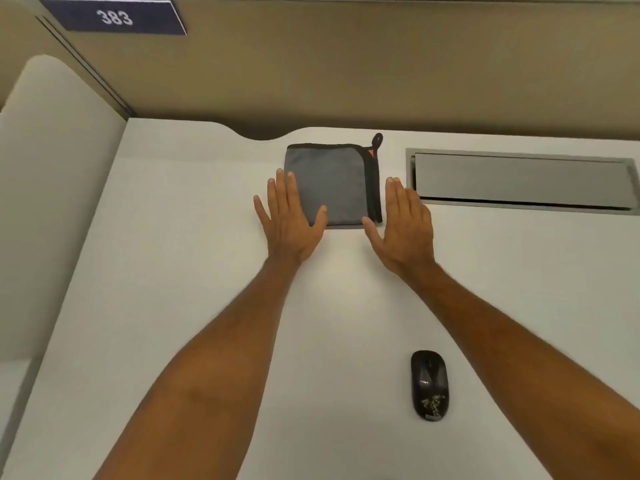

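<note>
A grey cloth (334, 181) with black edging and a small loop at its far right corner lies folded into a square on the white desk (173, 271). My left hand (291, 220) lies flat with straight fingers over the cloth's near left part. My right hand (403, 223) is flat too, just right of the cloth, its thumb touching the cloth's near right corner. Neither hand holds anything.
A black computer mouse (428, 384) sits on the desk near my right forearm. A grey metal cable hatch (519, 180) is set into the desk at the right. A tan partition (346, 71) with a blue "383" label (114, 17) stands behind.
</note>
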Demonstrator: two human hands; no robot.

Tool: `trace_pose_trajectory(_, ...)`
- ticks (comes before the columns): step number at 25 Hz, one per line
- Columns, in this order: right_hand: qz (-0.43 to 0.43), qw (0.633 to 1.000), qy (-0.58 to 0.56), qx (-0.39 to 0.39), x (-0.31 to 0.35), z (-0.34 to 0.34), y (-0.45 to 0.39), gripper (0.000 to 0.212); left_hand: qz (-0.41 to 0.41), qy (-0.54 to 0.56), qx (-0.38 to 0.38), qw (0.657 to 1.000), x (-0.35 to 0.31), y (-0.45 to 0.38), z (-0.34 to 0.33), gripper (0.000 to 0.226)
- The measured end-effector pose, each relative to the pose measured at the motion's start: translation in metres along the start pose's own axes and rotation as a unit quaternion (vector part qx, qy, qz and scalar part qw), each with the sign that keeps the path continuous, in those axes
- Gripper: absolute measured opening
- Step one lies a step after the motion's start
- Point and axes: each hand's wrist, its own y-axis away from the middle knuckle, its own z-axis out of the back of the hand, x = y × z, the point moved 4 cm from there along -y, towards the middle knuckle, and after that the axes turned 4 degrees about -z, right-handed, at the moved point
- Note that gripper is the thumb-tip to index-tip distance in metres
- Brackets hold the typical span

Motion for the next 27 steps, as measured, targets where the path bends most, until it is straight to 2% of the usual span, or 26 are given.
trace_pose_trajectory(3,-0.055,0.998,-0.030,-0.002,0.007,-0.013,-0.024,0.078,0.085,0.029,-0.023,0.996,0.002,-0.026,-0.008,0.081)
trace_pose_trajectory(6,-0.107,0.994,-0.032,0.007,0.012,-0.027,-0.043,0.072,0.161,0.046,-0.012,0.986,0.003,-0.042,-0.023,0.075)
trace_pose_trajectory(10,-0.154,0.985,-0.069,0.020,0.015,-0.035,-0.053,0.061,0.218,0.032,-0.034,0.975,0.005,-0.052,-0.028,0.057)
trace_pose_trajectory(12,-0.184,0.974,-0.125,0.037,0.016,-0.038,-0.059,0.054,0.235,0.057,-0.036,0.970,0.007,-0.057,-0.027,0.049)
trace_pose_trajectory(14,-0.231,0.946,-0.213,0.080,0.014,-0.040,-0.067,0.050,0.250,0.075,-0.022,0.965,0.010,-0.063,-0.026,0.041)
trace_pose_trajectory(17,-0.311,0.885,-0.310,0.156,0.011,-0.043,-0.076,0.035,0.233,0.116,-0.012,0.965,0.005,-0.066,-0.023,0.030)
trace_pose_trajectory(19,-0.352,0.824,-0.389,0.214,0.013,-0.038,-0.074,0.023,0.210,0.185,-0.011,0.960,-0.002,-0.063,-0.015,0.026)
trace_pose_trajectory(21,-0.358,0.759,-0.480,0.254,0.017,-0.023,-0.063,0.018,0.212,0.279,-0.005,0.936,-0.009,-0.053,-0.004,0.024)
trace_pose_trajectory(23,-0.349,0.700,-0.567,0.259,0.016,-0.001,-0.044,0.027,0.231,0.380,-0.002,0.895,-0.015,-0.036,0.009,0.021)
trace_pose_trajectory(24,-0.348,0.656,-0.623,0.248,0.012,0.010,-0.032,0.031,0.249,0.435,0.002,0.865,-0.018,-0.023,0.015,0.020)
trace_pose_trajectory(26,-0.357,0.561,-0.714,0.219,0.000,0.035,-0.002,0.030,0.296,0.559,0.028,0.774,-0.029,0.011,0.025,0.018)
trace_pose_trajectory(27,-0.368,0.531,-0.735,0.207,-0.008,0.045,0.016,0.028,0.313,0.611,0.049,0.725,-0.038,0.029,0.028,0.018)
